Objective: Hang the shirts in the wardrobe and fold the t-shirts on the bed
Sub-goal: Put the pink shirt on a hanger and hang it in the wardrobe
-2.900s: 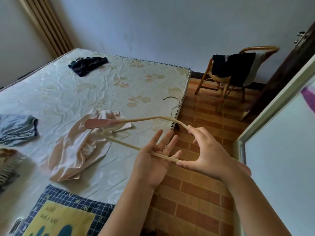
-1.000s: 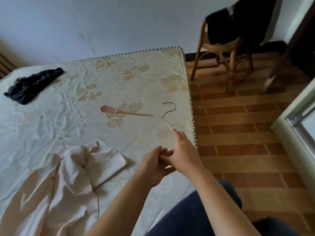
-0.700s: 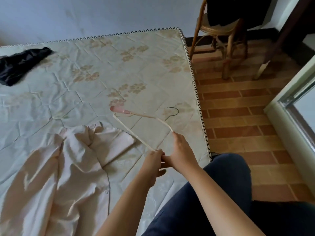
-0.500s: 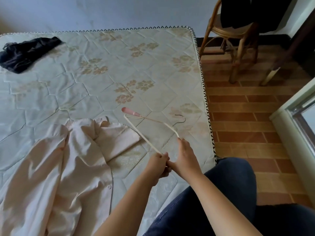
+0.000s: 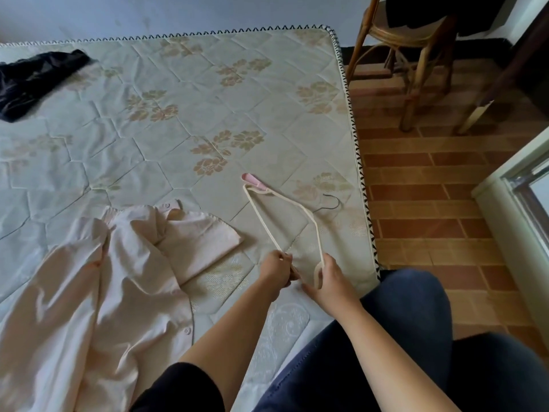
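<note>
I record both hands closed on the cream hanger (image 5: 261,217): the left hand (image 5: 276,270) grips its lower bar, and the right hand (image 5: 329,281) holds its near end. The hanger is low over the bed (image 5: 178,114), near the right edge. The pale pink shirt (image 5: 118,278) lies crumpled on the bed, just left of the hanger. A dark garment (image 5: 32,81) lies far left.

Home bedroom: bare quilted mattress (image 5: 184,120), rattan chair (image 5: 413,55), brick-pattern floor (image 5: 430,179).
</note>
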A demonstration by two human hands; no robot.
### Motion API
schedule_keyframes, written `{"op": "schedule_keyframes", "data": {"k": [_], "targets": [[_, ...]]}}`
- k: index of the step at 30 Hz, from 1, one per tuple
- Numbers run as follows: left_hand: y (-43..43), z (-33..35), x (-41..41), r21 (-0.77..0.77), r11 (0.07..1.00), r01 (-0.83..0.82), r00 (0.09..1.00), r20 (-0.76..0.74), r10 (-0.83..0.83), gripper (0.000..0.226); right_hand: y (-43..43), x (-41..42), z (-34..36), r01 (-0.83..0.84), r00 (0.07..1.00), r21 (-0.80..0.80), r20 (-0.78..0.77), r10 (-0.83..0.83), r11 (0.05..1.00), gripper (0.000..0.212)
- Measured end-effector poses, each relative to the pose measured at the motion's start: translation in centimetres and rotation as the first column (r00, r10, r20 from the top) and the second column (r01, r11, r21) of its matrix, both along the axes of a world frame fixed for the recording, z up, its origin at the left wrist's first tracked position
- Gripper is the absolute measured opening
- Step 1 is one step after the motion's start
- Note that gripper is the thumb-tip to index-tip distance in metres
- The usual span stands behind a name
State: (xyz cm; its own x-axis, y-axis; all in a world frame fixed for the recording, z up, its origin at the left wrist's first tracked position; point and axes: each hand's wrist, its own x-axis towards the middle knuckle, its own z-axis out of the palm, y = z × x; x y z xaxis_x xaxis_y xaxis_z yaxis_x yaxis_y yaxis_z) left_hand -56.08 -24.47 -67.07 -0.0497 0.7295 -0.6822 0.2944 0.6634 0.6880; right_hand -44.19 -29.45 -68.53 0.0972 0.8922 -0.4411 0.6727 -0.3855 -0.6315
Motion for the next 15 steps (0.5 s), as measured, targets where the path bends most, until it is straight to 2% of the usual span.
{"op": "schedule_keyframes", "data": {"k": [2, 6, 9, 12, 15], "targets": [[-0.6, -0.4, 0.0, -0.02, 0.996, 0.082, 0.997, -0.006, -0.082, 0.004, 0.2, 0.1, -0.7, 0.051, 0.999, -0.023, 0.012, -0.051, 0.998, 0.078], [-2.9, -1.4, 0.2, 0.033, 0.955, 0.295, 0.956, -0.021, -0.294, 0.048, 0.4, 0.0, -1.1, 0.09, 0.99, -0.01, 0.108, -0.088, 0.996, 0.067], [-4.6, -1.8, 0.3, 0.034, 0.915, 0.401, 0.916, 0.004, -0.401, 0.06, 0.3, -0.3, -0.3, 0.1, 0.969, 0.004, 0.225, -0.098, 0.995, 0.058], [-5.3, -2.2, -0.2, 0.023, 0.929, 0.369, 0.929, 0.001, -0.369, 0.055, 0.2, -0.5, 0.1, 0.054, 0.934, -0.018, 0.355, -0.044, 0.998, 0.058], [-5.6, -2.3, -1.0, 0.023, 0.95, 0.312, 0.95, -0.026, -0.312, 0.047, 0.1, -0.5, 0.3, -0.022, 0.913, -0.047, 0.406, 0.039, 0.999, 0.053]]}}
